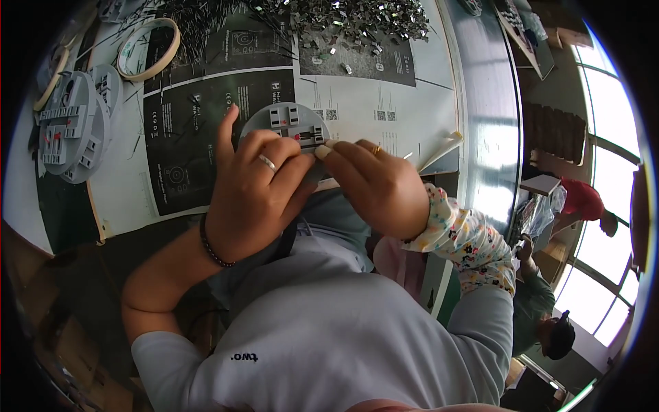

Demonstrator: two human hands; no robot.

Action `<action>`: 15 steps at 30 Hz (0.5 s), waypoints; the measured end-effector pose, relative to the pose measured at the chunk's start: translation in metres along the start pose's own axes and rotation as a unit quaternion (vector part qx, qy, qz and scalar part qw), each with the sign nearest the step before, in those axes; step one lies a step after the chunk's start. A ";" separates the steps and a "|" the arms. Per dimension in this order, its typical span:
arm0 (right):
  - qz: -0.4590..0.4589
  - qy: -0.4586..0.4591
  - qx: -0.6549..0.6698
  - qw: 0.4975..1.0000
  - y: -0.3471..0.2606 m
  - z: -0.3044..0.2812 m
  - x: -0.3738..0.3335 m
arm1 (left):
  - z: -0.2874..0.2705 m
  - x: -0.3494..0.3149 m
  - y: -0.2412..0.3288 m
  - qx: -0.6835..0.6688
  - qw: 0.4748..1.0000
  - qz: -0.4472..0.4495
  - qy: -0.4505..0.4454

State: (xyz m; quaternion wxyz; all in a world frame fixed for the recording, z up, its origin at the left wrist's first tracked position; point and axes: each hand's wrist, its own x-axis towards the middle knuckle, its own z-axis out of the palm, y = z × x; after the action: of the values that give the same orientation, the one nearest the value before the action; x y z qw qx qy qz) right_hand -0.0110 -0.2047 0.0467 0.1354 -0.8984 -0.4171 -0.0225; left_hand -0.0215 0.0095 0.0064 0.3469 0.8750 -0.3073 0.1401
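Observation:
A round grey plastic disc [276,123] with raised blocks, slots and small red parts lies at the near edge of the table. My left hand [257,185] grips its near left side; one finger sticks up and the others curl down over the disc. At the disc's right rim, my right hand [377,182] is closed, with thumb and fingertips pinched together by the slotted block. Whatever those fingertips hold is hidden. The disc's near side is covered by both hands.
Similar grey discs [93,134] are stacked at the left, near a tape ring [149,49]. Small metal clips [357,24] and thin black strips [199,34] are heaped at the back. Black printed sheets [185,147] cover the table. Two other people [535,309] are at the right.

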 end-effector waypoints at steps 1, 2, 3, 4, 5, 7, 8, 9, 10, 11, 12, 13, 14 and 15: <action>-0.009 0.017 -0.025 1.000 -0.003 0.001 -0.004 | -0.001 -0.003 0.001 -0.013 1.000 0.007 -0.003; -0.003 0.014 -0.016 1.000 -0.006 0.003 -0.008 | 0.000 -0.006 0.000 -0.017 1.000 -0.008 -0.016; -0.007 0.001 -0.038 0.999 -0.009 0.005 -0.011 | 0.000 -0.008 -0.002 -0.025 0.999 -0.002 -0.021; -0.014 -0.010 -0.062 0.998 -0.010 0.005 -0.013 | 0.002 -0.009 -0.004 -0.032 0.999 0.004 -0.025; -0.019 -0.008 -0.089 0.996 -0.011 0.006 -0.015 | 0.003 -0.011 -0.006 -0.039 0.999 0.009 -0.029; -0.022 -0.017 -0.082 0.996 -0.011 0.006 -0.016 | 0.005 -0.011 -0.007 -0.033 0.999 0.011 -0.025; -0.023 -0.018 -0.074 0.997 -0.009 0.005 -0.016 | 0.005 -0.011 -0.006 -0.029 0.999 0.010 -0.023; -0.026 -0.040 -0.069 0.996 -0.008 0.003 -0.016 | 0.005 -0.011 -0.005 -0.028 0.999 0.008 -0.023; -0.019 -0.018 -0.065 0.998 -0.006 0.002 -0.015 | 0.005 -0.010 -0.005 -0.028 0.999 0.010 -0.026; -0.011 -0.020 -0.041 0.999 -0.004 0.002 -0.014 | 0.006 -0.010 -0.005 -0.026 0.999 0.014 -0.024; -0.007 -0.021 -0.018 1.000 -0.003 0.002 -0.013 | 0.006 -0.010 -0.005 -0.021 0.999 0.018 -0.020; -0.005 0.012 0.004 1.000 -0.003 0.002 -0.013 | 0.007 -0.011 -0.006 -0.014 0.999 0.031 -0.007; -0.006 -0.021 0.005 1.000 -0.004 0.003 -0.013 | 0.008 -0.012 -0.007 -0.013 1.000 0.020 -0.014; -0.004 -0.011 -0.008 1.000 -0.006 0.005 -0.012 | 0.009 -0.013 -0.009 -0.009 1.000 0.024 -0.010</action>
State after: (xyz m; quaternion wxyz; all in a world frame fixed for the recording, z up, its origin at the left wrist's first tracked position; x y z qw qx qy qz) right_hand -0.0240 -0.2088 0.0414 0.1236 -0.8982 -0.4216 -0.0169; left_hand -0.0259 0.0138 -0.0107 0.3480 0.8657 -0.3329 0.1366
